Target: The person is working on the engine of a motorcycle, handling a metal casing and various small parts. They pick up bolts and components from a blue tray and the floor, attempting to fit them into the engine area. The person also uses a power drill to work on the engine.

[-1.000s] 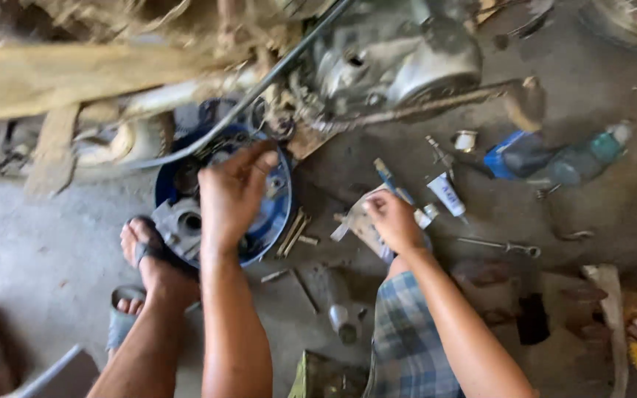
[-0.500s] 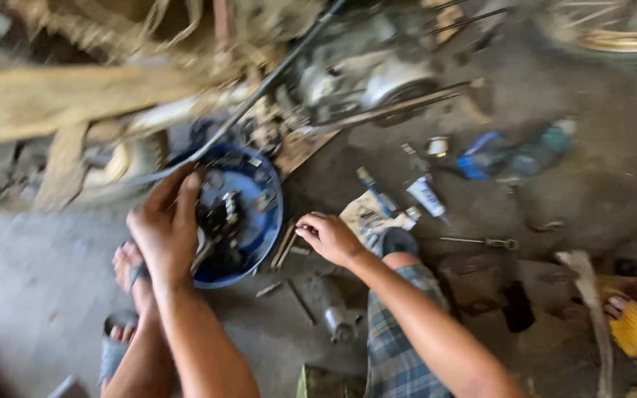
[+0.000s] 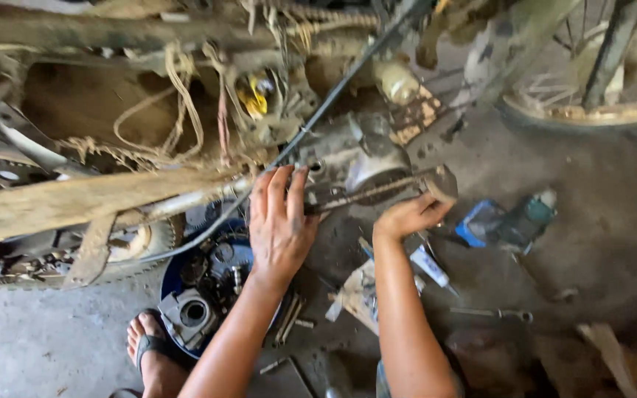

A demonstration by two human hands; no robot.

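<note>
At about 9 o'clock in the view a long wooden plank (image 3: 75, 203) lies across the motorcycle's underside, with tangled cords (image 3: 186, 110) hanging above it. Below it, toward 7 o'clock, a blue basin (image 3: 175, 276) sits on the concrete floor (image 3: 31, 346), holding metal engine parts, a grey cylinder piece (image 3: 189, 313) at its near edge. A sandalled foot (image 3: 152, 354) rests just beside the basin at 6 to 7 o'clock.

Half a second ago the left hand hovered over the basin; now the left hand (image 3: 280, 221) is raised above it, near the centre, fingers spread flat and pointing to 12 o'clock, fingertips touching the engine case (image 3: 355, 158) beside a black cable (image 3: 333, 96) that runs diagonally toward 1 o'clock. It holds nothing that can be seen.

The right hand has also come up from the clutter on the floor. The right hand (image 3: 411, 214) is now curled around the end of a long metal rod (image 3: 377, 191) that juts from the engine toward 3 o'clock, gripping it near the kick lever's end (image 3: 442, 180). Both hands have thus moved off the loose parts and onto the engine itself, which suggests the work has turned from picking parts to handling the engine.

Farther right, at 3 to 4 o'clock, a small tube (image 3: 429, 265) lies near the right forearm, a blue power tool (image 3: 506, 221) rests on the floor, and a spanner (image 3: 492, 315) lies at 4 o'clock. A spoked wheel (image 3: 591, 103) fills the 2 o'clock corner.
</note>
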